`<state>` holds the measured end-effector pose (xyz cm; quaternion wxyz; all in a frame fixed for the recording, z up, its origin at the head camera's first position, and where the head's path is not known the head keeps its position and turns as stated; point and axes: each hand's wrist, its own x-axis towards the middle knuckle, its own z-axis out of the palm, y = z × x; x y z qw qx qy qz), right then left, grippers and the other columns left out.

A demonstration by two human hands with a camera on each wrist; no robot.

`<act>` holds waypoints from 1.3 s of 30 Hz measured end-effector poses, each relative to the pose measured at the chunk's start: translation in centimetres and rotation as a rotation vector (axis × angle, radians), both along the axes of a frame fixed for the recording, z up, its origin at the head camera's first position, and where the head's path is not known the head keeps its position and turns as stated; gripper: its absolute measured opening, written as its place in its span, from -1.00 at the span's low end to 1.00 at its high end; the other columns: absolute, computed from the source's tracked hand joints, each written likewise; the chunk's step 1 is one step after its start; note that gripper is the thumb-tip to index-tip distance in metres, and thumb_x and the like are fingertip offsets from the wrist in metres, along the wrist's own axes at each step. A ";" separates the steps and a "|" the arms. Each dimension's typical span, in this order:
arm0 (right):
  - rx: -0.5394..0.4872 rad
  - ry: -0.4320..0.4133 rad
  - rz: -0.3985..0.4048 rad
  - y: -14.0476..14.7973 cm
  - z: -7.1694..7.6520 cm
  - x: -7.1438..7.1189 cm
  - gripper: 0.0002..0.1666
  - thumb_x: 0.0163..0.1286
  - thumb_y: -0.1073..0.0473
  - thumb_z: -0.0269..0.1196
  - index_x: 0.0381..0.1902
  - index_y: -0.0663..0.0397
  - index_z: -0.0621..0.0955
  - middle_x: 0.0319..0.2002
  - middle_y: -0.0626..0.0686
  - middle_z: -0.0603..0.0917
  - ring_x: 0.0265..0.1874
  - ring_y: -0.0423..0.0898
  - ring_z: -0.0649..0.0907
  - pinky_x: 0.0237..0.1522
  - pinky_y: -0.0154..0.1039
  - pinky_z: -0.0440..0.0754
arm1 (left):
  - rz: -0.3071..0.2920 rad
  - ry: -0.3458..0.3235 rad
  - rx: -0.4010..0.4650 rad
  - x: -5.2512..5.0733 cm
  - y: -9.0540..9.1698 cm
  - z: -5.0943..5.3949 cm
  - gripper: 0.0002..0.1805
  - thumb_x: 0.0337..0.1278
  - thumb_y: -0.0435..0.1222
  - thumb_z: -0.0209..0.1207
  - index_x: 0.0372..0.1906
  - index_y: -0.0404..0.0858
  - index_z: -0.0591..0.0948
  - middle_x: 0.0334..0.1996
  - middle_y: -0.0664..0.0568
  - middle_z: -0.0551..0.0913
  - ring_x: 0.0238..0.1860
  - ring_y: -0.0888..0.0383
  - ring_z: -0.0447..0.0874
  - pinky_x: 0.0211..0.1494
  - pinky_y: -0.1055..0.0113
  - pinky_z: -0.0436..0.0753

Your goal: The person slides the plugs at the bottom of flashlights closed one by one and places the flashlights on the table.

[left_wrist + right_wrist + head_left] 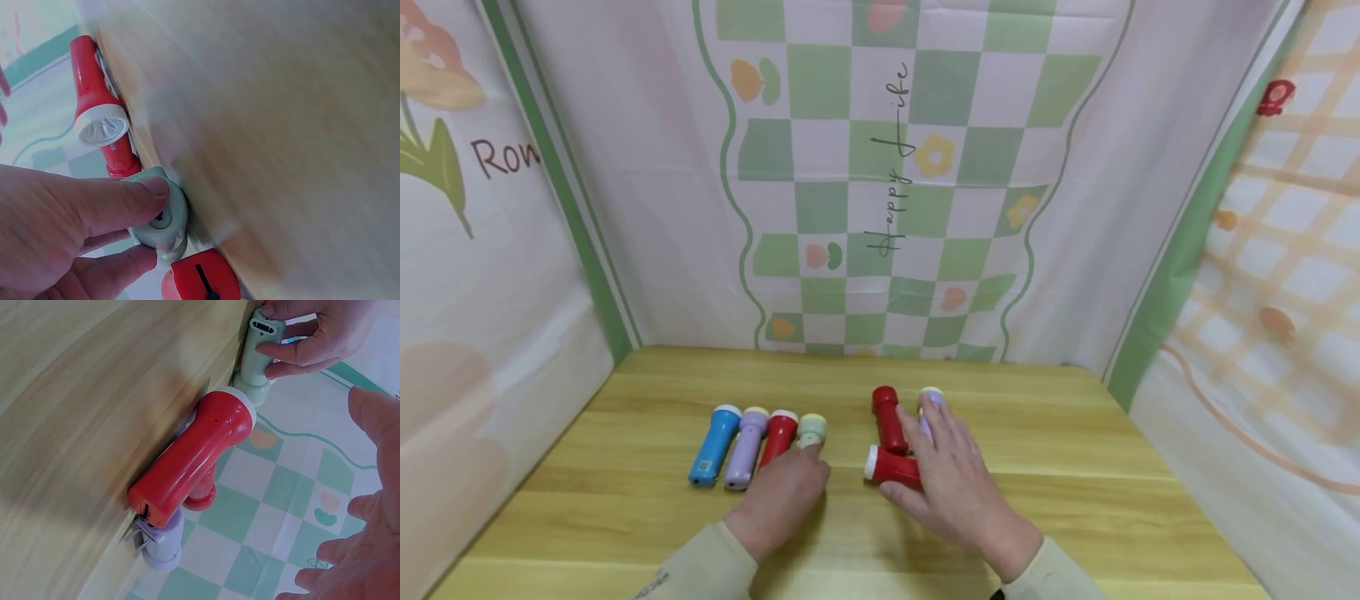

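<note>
My left hand (786, 500) pinches the tail end of a pale green flashlight (812, 428) between thumb and fingers. The flashlight lies at the right end of a row, beside a red flashlight (780, 435) with a white rim. Over on the right, my right hand (958, 496) hovers with fingers spread, apart from the things below it. Under and beside it lie a red flashlight (194, 453) with a white rim, turned sideways, an all-red flashlight (888, 421) and a lilac flashlight (164, 544). Two metal prongs stick out at the lilac one's tail. My hand partly covers it in the head view.
Further left in the row lie a lilac flashlight (747, 450) and a blue flashlight (715, 446). All rest on a wooden table (647, 533). A checked cloth (820, 208) hangs behind the table, with printed cloth walls at both sides.
</note>
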<state>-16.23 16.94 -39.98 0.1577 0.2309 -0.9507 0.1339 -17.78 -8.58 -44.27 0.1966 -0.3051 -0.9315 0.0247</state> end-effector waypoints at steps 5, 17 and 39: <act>0.036 -0.016 -0.018 0.2 0.0 -0.1 0.17 0.32 -0.35 0.39 0.66 0.01 0.16 0.65 0.33 0.05 0.63 0.35 0.06 0.52 0.38 0.19 | 0.015 -0.019 0.007 0.1 0.0 0.1 -0.80 -0.03 -0.50 0.48 -0.44 -0.22 0.66 -0.24 -0.10 0.73 -0.42 0.03 0.68 -0.43 0.22 0.73; 0.118 -0.139 -0.067 1.0 -0.7 -0.5 0.21 0.33 -0.49 0.27 0.71 -0.16 0.04 0.67 0.28 -0.01 0.61 0.43 0.03 0.50 0.47 0.15 | 0.042 -0.060 -0.013 0.1 0.0 0.1 -0.83 0.03 -0.47 0.48 -0.38 -0.22 0.70 -0.10 -0.14 0.77 -0.37 0.01 0.70 -0.36 0.19 0.77; 0.100 -0.129 -0.063 1.1 -0.7 -0.4 0.21 0.32 -0.45 0.32 0.70 -0.12 0.07 0.67 0.28 0.00 0.59 0.46 0.08 0.48 0.48 0.17 | 0.052 -0.065 -0.002 0.3 0.1 0.3 -0.82 0.02 -0.47 0.49 -0.33 -0.22 0.72 0.06 -0.18 0.73 -0.29 -0.04 0.72 -0.38 0.17 0.78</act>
